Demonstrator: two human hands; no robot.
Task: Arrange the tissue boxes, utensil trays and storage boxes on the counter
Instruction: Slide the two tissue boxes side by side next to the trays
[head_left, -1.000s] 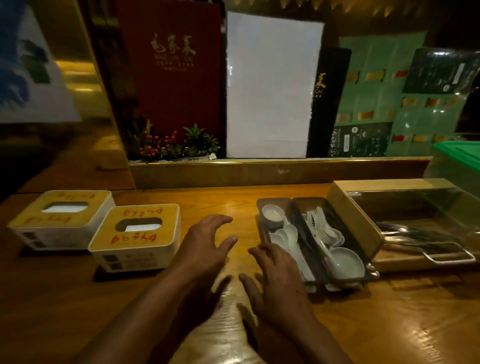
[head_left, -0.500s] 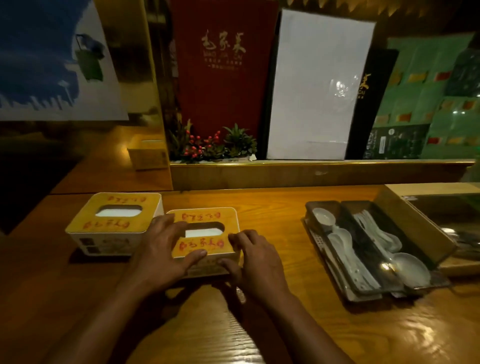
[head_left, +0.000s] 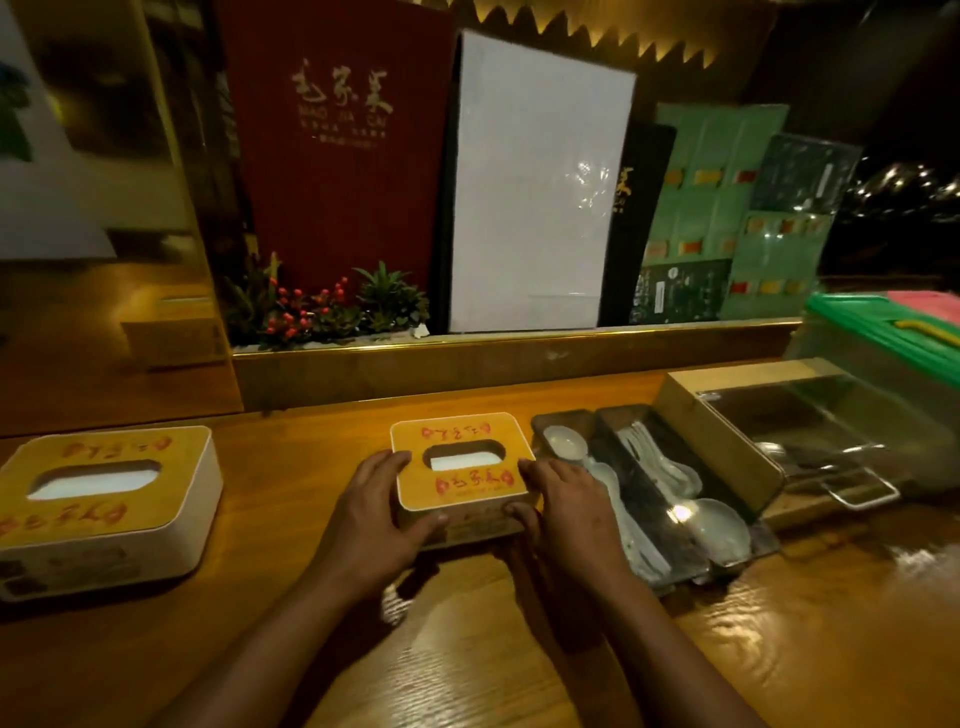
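Two tissue boxes sit on the wooden tabletop (head_left: 519, 649). The first tissue box (head_left: 98, 509) rests alone at the far left, well apart from the other. The second tissue box (head_left: 460, 467) stands at the middle, grasped from both sides: the left hand (head_left: 371, 512) presses its left wall with the thumb on the front face, and the right hand (head_left: 563, 512) clasps its right wall the same way. Just right of that hand lie two dark utensil trays (head_left: 670, 519) side by side, holding white spoons (head_left: 719, 527). Next comes one clear-lidded storage box (head_left: 810, 436), then one green-lidded storage box (head_left: 893, 332) at the far right edge.
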